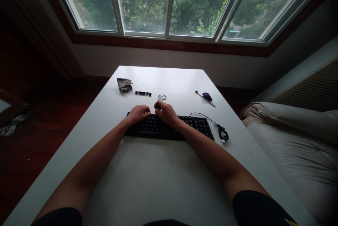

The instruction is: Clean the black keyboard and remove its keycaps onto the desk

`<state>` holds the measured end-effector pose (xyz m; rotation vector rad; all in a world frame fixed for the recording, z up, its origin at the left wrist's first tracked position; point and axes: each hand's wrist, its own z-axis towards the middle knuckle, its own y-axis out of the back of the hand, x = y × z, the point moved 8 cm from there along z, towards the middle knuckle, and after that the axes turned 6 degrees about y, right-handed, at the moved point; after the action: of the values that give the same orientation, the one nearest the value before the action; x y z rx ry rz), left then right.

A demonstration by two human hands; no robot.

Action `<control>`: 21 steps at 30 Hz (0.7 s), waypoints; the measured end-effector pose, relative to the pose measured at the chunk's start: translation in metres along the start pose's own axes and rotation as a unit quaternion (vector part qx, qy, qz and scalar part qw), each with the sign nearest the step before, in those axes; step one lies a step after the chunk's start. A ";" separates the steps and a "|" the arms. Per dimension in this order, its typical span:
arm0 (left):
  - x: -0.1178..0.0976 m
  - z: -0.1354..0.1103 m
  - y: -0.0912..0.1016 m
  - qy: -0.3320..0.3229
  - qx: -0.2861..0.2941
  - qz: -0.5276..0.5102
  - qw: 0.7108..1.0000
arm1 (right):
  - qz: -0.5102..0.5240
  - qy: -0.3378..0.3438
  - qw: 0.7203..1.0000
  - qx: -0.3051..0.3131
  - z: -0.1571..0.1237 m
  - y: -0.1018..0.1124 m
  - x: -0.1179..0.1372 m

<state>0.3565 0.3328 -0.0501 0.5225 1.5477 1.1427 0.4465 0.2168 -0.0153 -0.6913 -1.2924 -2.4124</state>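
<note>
A black keyboard [196, 126] lies across the middle of the white table [148, 183]. My left hand [138, 113] rests on its far left edge with the fingers curled down onto it. Close beside it, my right hand [167, 112] is bunched over the top row of keys, fingertips pinched together near the far edge. What the fingertips hold is hidden. Just beyond the hands lie a short row of loose black keycaps [143, 93] and a small wire loop tool [162, 97].
A crumpled grey cloth [124, 84] sits at the far left of the table. A thin brush with a purple piece [207, 96] lies at the far right. The keyboard's black cable [222, 133] is coiled by its right end. A pale cushion [290, 141] is next to the table's right side.
</note>
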 end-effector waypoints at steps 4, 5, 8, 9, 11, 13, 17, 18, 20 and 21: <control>0.000 0.000 0.000 -0.004 -0.002 -0.001 1.000 | -0.022 0.002 0.999 0.024 0.002 -0.005 0.002; 0.001 0.000 0.000 -0.004 -0.002 -0.001 1.000 | -0.028 -0.003 0.999 0.025 0.002 -0.006 0.001; 0.002 0.001 -0.001 -0.003 0.000 0.001 1.000 | -0.042 -0.039 0.998 0.004 0.002 -0.007 -0.008; 0.002 0.001 -0.002 -0.002 0.000 0.002 1.000 | -0.040 -0.060 0.997 -0.004 0.002 -0.007 -0.012; 0.003 0.002 -0.002 -0.001 -0.001 0.003 1.000 | -0.029 -0.093 0.995 -0.005 0.000 -0.008 -0.017; 0.003 0.002 -0.002 0.000 0.000 0.001 1.000 | -0.025 -0.076 0.997 0.017 0.001 -0.009 -0.014; 0.003 0.001 -0.002 -0.005 -0.004 -0.003 1.000 | -0.021 0.058 0.994 0.090 0.004 -0.007 0.007; 0.003 0.001 -0.002 -0.007 -0.006 -0.004 1.000 | -0.010 0.079 0.992 0.100 0.005 -0.004 0.010; 0.003 0.001 -0.001 -0.012 -0.007 -0.004 1.000 | 0.026 0.087 0.990 0.109 0.006 0.002 0.008; 0.003 0.001 -0.001 -0.013 -0.006 -0.004 1.000 | 0.045 0.080 0.990 0.109 0.007 0.005 0.005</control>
<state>0.3565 0.3349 -0.0527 0.5216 1.5187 1.1344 0.4462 0.2196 -0.0057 -0.4756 -1.3983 -2.1640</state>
